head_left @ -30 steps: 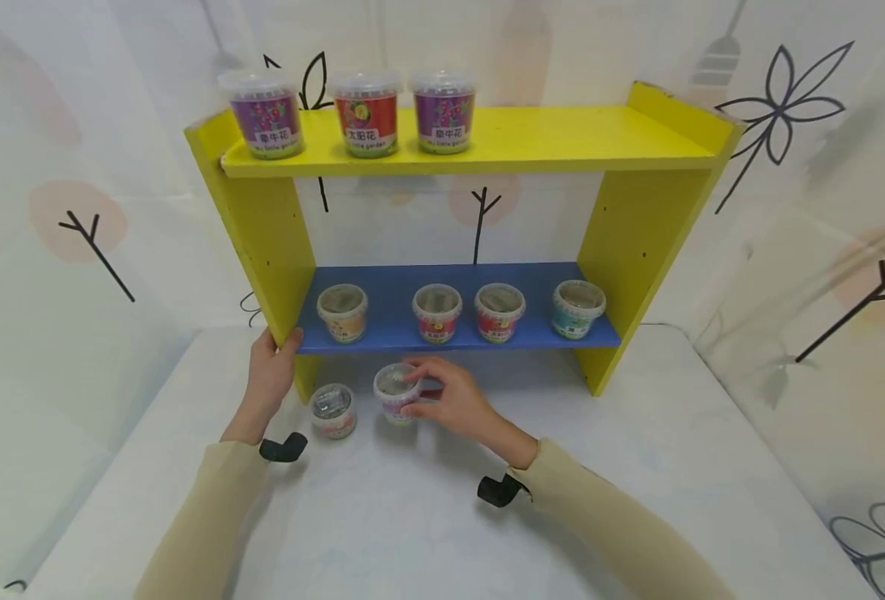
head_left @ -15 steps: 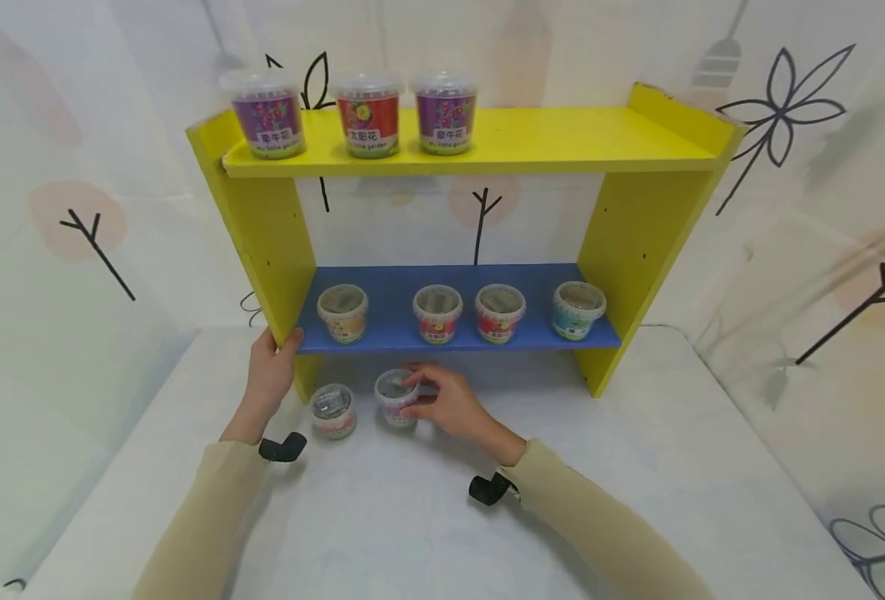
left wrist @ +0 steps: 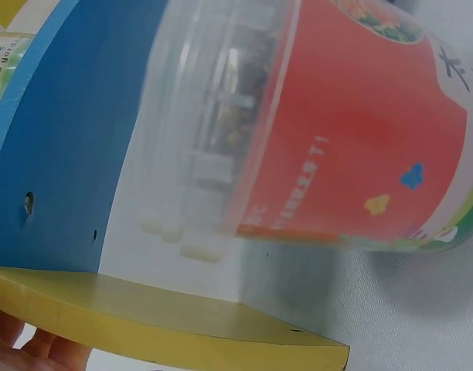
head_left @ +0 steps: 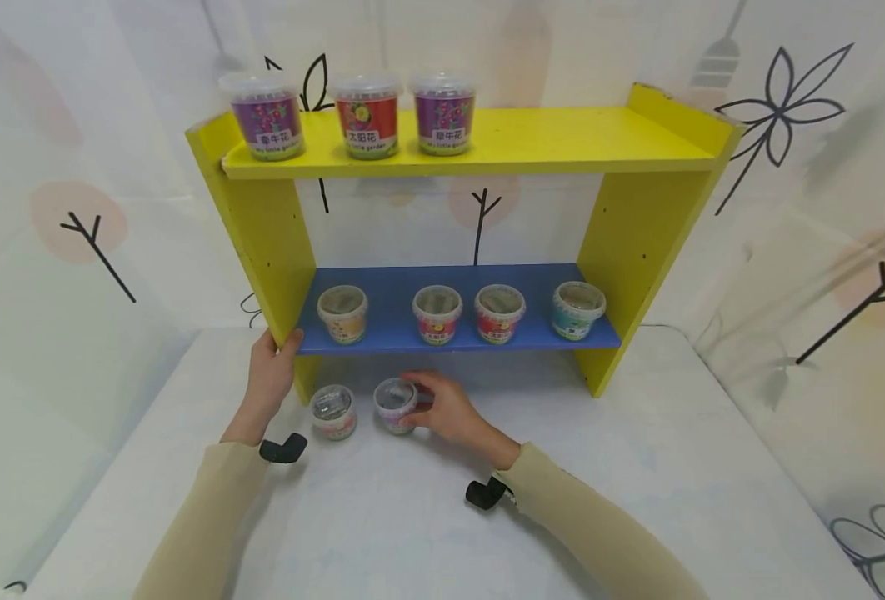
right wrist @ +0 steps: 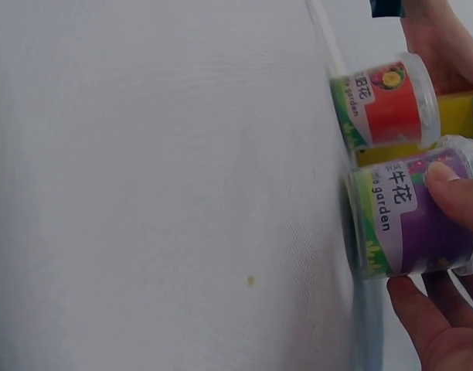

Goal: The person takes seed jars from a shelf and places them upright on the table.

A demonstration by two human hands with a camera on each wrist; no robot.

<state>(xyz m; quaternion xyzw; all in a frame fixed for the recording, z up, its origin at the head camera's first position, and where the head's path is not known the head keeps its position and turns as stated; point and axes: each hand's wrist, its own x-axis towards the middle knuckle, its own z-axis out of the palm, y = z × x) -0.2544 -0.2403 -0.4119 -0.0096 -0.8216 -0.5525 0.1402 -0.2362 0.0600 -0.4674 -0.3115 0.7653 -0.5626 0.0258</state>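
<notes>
My left hand (head_left: pixel 268 379) grips the lower left side panel (head_left: pixel 266 233) of a yellow and blue shelf, thumb at the front near the blue board. In the left wrist view, its fingers (left wrist: pixel 39 352) show past the yellow panel edge. My right hand (head_left: pixel 453 412) holds a clear-lidded plastic cup with a purple label (right wrist: pixel 414 209), thumb on one side and fingers on the other. The purple cup is upright, at or just above the table below the blue board. Left of it stands a red-labelled cup (head_left: pixel 332 414), large in the left wrist view.
On the blue board (head_left: pixel 390 279) stand an orange-labelled cup (head_left: pixel 343 315), two red-labelled cups (head_left: pixel 437 315) and a teal-labelled cup (head_left: pixel 577 310). Larger purple and red cups (head_left: pixel 367 117) stand on the yellow top board (head_left: pixel 562 133). A white cloth (head_left: pixel 382 517) covers the table.
My right hand has brought the purple-labelled cup slightly down and toward the front, beside the red one. The left hand has kept its hold on the shelf.
</notes>
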